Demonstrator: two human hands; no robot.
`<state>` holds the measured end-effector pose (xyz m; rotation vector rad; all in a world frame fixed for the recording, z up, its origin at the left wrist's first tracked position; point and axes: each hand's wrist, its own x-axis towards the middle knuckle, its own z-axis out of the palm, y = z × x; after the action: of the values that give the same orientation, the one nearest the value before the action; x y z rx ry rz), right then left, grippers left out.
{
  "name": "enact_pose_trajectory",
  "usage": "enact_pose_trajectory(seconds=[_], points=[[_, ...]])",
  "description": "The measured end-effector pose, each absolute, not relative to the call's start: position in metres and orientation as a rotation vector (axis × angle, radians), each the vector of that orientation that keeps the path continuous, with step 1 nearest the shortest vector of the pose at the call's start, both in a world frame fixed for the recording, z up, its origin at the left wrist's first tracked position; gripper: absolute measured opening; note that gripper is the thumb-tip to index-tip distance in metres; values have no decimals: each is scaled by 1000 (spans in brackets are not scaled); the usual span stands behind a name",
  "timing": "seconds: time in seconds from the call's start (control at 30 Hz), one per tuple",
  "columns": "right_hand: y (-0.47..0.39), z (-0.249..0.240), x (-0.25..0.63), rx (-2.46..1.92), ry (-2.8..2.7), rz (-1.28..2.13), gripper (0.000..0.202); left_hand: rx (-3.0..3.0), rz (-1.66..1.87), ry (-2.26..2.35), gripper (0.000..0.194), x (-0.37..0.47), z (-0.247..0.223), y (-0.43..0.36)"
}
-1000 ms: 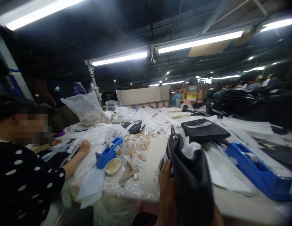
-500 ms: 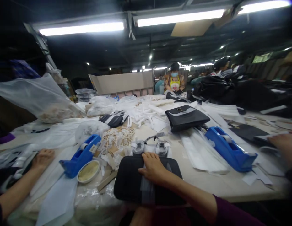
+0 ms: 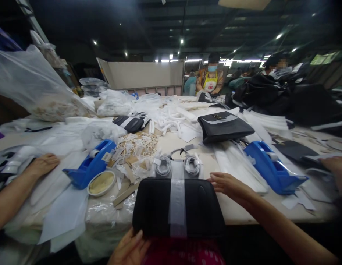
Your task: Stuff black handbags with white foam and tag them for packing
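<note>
A black rounded case [image 3: 151, 206] lies at the near table edge, a translucent white strip [image 3: 177, 206] running across its middle. My left hand [image 3: 129, 248] is at the case's lower left corner, fingers against it and partly bent; its thumb side is hard to make out. On the other side, my right hand [image 3: 228, 186] has its fingers stretched out beside the case's upper right corner, holding nothing. Just behind the case sit two coiled, wrapped cables or straps [image 3: 163, 165].
Blue tape dispensers stand left [image 3: 91, 165] and right [image 3: 274, 169]. A round dish [image 3: 101, 183] is beside the left one. A black bag [image 3: 224, 127] lies beyond. Other people's hands rest at far left [image 3: 45, 163] and far right [image 3: 335, 165]. A masked person [image 3: 211, 79] is opposite.
My right hand has lifted off the strip and moved right, past the case's corner. My left hand has come up to the lower left corner. The view has tilted down.
</note>
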<state>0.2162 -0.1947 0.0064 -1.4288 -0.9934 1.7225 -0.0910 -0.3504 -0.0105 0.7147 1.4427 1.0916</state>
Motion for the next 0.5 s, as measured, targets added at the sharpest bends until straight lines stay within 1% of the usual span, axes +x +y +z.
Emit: enact_pose_trajectory(seconds=[0.07, 0.13, 0.23, 0.37, 0.5], points=[[-197, 4, 217, -1411, -1008, 1922, 41, 486, 1119, 1306, 39, -98, -9, -343], [-198, 7, 216, -1417, -1003, 2031, 44, 300, 1124, 1189, 40, -104, -5, -336], [-199, 15, 214, -1399, -993, 2135, 49, 279, 1151, 1202, 43, -110, 2, -326], [-200, 17, 207, -1427, -1035, 2164, 45, 326, 1149, 1292, 46, -109, 10, -314], [-193, 7, 199, -1457, -959, 2172, 37, 331, 1027, 1348, 52, -107, 10, -298]])
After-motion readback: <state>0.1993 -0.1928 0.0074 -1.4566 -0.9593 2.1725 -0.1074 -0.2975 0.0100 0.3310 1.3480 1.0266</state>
